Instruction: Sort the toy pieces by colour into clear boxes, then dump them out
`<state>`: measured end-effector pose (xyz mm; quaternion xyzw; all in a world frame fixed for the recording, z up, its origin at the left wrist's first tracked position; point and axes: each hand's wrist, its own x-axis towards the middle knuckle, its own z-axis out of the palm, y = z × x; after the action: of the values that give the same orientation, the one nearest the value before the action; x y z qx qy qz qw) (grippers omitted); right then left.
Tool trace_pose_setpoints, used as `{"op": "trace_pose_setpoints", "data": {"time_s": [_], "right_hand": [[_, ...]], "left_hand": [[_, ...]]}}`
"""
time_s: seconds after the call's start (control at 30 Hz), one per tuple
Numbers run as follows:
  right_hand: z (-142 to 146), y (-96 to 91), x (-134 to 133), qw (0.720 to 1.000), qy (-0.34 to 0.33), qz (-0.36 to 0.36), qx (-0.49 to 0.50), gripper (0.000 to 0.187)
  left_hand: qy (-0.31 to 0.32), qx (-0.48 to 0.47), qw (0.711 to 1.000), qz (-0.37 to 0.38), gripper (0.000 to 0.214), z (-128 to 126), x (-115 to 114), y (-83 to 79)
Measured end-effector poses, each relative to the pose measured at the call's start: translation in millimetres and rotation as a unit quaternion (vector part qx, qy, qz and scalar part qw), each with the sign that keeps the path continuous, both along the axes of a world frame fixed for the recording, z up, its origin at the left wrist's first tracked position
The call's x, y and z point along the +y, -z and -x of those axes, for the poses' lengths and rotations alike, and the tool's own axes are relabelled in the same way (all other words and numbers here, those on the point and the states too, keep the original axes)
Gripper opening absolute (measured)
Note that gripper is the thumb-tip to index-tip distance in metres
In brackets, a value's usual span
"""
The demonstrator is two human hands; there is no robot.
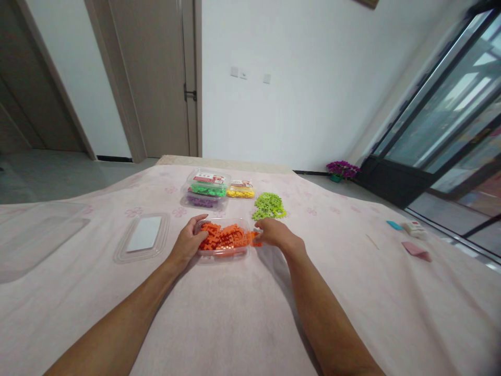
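Note:
A clear plastic box filled with orange interlocking pieces sits on the table in front of me. My left hand grips the box's left side, its thumb over the rim and on the pieces. Just beyond the right side of the box, my right hand has its fingers curled down at an orange piece. The fingertips are partly hidden, but they appear closed on that piece. Behind my right hand lies a pile of lime-green pieces.
Two stacked clear boxes with green pieces and purple pieces stand behind, beside a box of yellow pieces. At left lie a clear lid with a white card and a large clear container. Pink cloth lies far right.

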<state>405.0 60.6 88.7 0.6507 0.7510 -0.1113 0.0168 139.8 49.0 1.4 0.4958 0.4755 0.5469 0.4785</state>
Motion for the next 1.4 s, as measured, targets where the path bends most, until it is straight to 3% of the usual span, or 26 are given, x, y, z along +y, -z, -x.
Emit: {"op": "trace_pose_setpoints", "data": {"time_s": [0.2,0.3,0.4,0.53,0.7,0.8,0.93,1.03,1.17,1.4], "right_hand": [[9,8.2,1,1.000,0.005,0.019,-0.023,0.044],[3,7.6,4,1.000,0.015,0.005,-0.011,0.032],[-5,0.1,7,0.998,0.032,-0.061,0.011,0.013],[-9,-15.2,5,0.974,0.041,-0.205,0.084,0.012],[12,-18.7,-2,0.926,-0.041,-0.295,0.231,0.009],[27,-14.0,-7,0.922,-0.102,-0.270,0.259,0.012],[32,-11.8,-12,0.947,-0.177,-0.165,0.212,0.027],[29,-13.3,-13,0.961,-0.174,-0.127,0.177,0.032],[33,-10.9,-12,0.962,-0.162,-0.149,0.164,0.026],[43,-5.8,-15,0.964,-0.204,-0.116,0.121,0.019]], "left_hand": [[-0.015,-0.008,1.000,0.008,0.055,-1,0,0.8],[-0.022,-0.011,1.000,0.010,0.050,-2,0,-1.2],[-0.021,-0.017,1.000,0.015,0.051,-3,0,-2.6],[-0.022,-0.021,0.999,0.016,0.051,-4,0,-2.8],[-0.017,-0.014,1.000,0.019,0.052,-3,1,-2.9],[-0.016,-0.009,1.000,0.020,0.052,-3,1,-3.6],[-0.017,-0.015,1.000,0.019,0.052,-4,1,-4.3],[-0.021,-0.012,1.000,0.020,0.051,-4,1,-3.7],[-0.022,-0.012,0.999,0.020,0.050,-4,1,-2.6],[-0.019,-0.027,0.999,0.024,0.050,-5,0,-3.3]]}}
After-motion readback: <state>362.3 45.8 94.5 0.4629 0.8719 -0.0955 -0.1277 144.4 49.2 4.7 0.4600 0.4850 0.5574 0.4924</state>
